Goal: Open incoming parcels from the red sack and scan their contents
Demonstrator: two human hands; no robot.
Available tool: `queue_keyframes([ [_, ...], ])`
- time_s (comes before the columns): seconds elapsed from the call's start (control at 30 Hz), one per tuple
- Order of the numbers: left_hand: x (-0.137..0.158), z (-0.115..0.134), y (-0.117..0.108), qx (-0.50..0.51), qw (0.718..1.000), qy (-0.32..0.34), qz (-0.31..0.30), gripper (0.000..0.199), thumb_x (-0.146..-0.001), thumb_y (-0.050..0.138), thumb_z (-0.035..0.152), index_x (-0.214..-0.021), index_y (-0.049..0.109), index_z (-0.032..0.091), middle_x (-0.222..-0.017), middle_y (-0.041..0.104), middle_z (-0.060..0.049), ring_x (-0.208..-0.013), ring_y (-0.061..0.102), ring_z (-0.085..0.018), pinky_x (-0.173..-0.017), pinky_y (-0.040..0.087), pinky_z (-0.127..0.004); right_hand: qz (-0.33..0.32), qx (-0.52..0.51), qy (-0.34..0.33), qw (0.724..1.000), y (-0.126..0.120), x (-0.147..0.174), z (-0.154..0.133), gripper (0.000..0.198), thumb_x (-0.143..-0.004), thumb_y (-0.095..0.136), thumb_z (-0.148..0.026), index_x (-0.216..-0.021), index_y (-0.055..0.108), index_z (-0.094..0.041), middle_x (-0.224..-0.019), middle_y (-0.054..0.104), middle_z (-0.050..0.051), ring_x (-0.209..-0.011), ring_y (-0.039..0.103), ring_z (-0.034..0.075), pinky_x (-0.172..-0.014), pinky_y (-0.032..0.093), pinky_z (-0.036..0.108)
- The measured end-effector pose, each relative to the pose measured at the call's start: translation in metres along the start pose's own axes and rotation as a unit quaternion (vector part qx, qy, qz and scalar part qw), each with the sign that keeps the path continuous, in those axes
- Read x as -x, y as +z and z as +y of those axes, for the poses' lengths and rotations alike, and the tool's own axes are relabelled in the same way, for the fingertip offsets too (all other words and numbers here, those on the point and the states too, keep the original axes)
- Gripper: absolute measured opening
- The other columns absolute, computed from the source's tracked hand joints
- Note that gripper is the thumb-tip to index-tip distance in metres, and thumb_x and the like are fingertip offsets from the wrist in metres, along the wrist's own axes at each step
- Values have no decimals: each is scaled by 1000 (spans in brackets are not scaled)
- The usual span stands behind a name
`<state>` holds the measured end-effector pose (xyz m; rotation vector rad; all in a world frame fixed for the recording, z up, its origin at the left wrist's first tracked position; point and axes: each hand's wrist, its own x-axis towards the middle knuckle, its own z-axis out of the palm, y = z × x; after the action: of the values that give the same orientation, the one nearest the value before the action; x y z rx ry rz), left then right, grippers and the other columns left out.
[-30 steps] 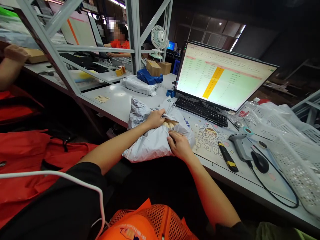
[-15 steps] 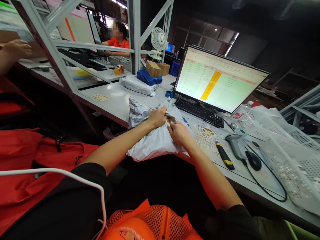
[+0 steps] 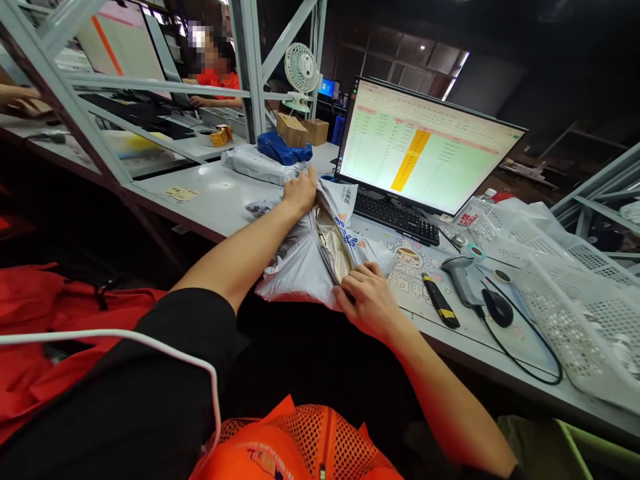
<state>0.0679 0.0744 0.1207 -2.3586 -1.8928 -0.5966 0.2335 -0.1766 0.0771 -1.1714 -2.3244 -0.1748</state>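
Note:
A white plastic mailing bag (image 3: pixel 293 280) lies at the desk's front edge, torn open along a long slit. Inside the slit shows something cream-coloured and shiny (image 3: pixel 333 243), whose kind I cannot make out. My left hand (image 3: pixel 301 190) grips the bag at the far end of the opening, fingers closed on the plastic. At the near end, my right hand (image 3: pixel 367 293) pinches the other edge of the bag, fingers curled over it. Blue print and a label mark the bag's right flap (image 3: pixel 347 200).
Right of the bag lie a black-and-yellow utility knife (image 3: pixel 440 300), a barcode scanner (image 3: pixel 463 277), a mouse (image 3: pixel 497 307) and a white perforated basket (image 3: pixel 575 333). Behind stand a monitor (image 3: pixel 425 147) and keyboard (image 3: pixel 395 217). Other parcels (image 3: pixel 260 165) lie back left; a co-worker (image 3: pixel 220 77) sits beyond the rack.
My hands have moved apart, the left away from me and the right toward me. The bag's opening has widened into a long slit, exposing the cream-coloured contents. The view has shifted slightly.

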Motion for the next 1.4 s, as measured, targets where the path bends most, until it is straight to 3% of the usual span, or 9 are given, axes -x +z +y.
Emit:
queue_keyframes([
  [0.23,-38,-32,9,21,995,-90,32,50,-112,18,21,-155,35,1,-137,62,-17,-122,57,-18,-103,41,-41,35,-28,23,999,-5,35,-31,28,-104,52,-22,-76,51,-22,-76,63,2,-78,54,19,-90,39,38],
  [0.53,-27,-60,21,0,994,-104,19,48,-106,36,25,-147,48,3,-134,62,-31,-121,62,-38,-97,42,-47,67,-69,73,993,2,83,-30,30,-105,52,-17,-77,43,-22,-72,53,-2,-71,49,17,-77,34,35],
  [0.67,-7,-20,-8,-51,998,24,-3,41,-101,49,22,-139,54,6,-132,64,-26,-122,58,-35,-103,40,-45,90,-108,121,983,10,96,-4,29,-104,56,-18,-78,44,-22,-74,54,-1,-75,51,18,-76,38,35],
  [0.8,55,37,-59,-51,968,244,26,39,-101,61,42,-129,60,16,-132,63,-16,-126,53,-31,-111,37,-44,99,-143,107,979,12,98,6,11,-103,62,-25,-92,64,-22,-118,67,9,-119,58,28,-100,47,46],
  [0.93,124,69,-53,-75,930,328,-150,71,-88,73,62,-142,58,19,-141,62,-19,-130,56,-40,-107,46,-50,102,-144,101,979,16,97,4,17,-102,66,-33,-91,72,-22,-158,49,13,-151,38,37,-117,43,58],
  [1.03,149,60,-9,-111,901,295,-298,129,-62,89,68,-169,27,30,-175,21,-21,-151,30,-59,-111,43,-62,77,-143,131,978,25,102,2,16,-101,68,-34,-94,75,-21,-169,37,12,-161,22,41,-121,38,66],
  [1.13,153,41,24,-99,905,270,-313,141,-63,90,57,-173,6,36,-180,-5,-15,-155,19,-63,-109,46,-63,51,-139,153,977,38,110,3,17,-100,71,-34,-90,75,-21,-171,36,13,-162,18,42,-121,38,69],
  [1.27,145,27,22,-35,924,289,-250,92,-83,72,35,-167,36,34,-174,33,-12,-144,52,-43,-106,53,-47,73,-141,174,972,48,116,4,18,-100,69,-31,-87,74,-20,-170,37,12,-163,18,39,-123,38,66],
  [1.4,123,17,-2,68,945,249,-201,51,-84,58,24,-134,71,26,-125,77,-7,-114,73,-30,-101,54,-38,105,-153,184,965,46,116,6,19,-103,66,-32,-91,75,-20,-170,37,13,-163,20,37,-126,35,63],
])
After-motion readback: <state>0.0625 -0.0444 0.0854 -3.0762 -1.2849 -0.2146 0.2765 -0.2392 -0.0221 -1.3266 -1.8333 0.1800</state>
